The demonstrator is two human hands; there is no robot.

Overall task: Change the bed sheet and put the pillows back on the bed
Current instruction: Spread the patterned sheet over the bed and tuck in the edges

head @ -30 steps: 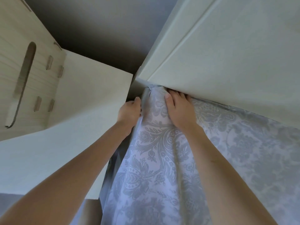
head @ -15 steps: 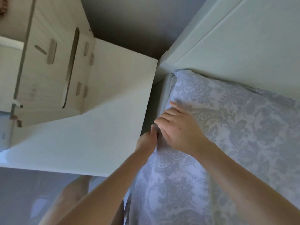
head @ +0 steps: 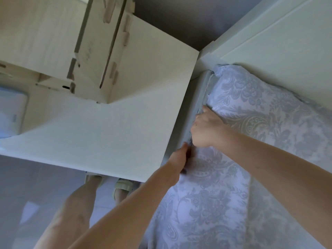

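A pale sheet with a grey floral print (head: 255, 133) covers the mattress at the right and wraps its far corner by the white headboard (head: 280, 42). My right hand (head: 206, 128) rests on the mattress's left edge, its fingers curled down over the side onto the sheet. Just below it, my left hand (head: 179, 159) reaches into the narrow gap beside the mattress; its fingers are hidden in the sheet's edge there. No pillow is in view.
A white bedside cabinet (head: 111, 133) stands tight against the bed's left side, leaving only a slim gap. A light wooden wardrobe with slot handles (head: 100, 42) rises behind it. My legs and sandalled feet (head: 124, 186) stand on the pale floor below.
Both hands have moved from the mattress's far corner back along its left edge toward me. The sheet now lies fitted over the corner. My view has pulled back and tilted.
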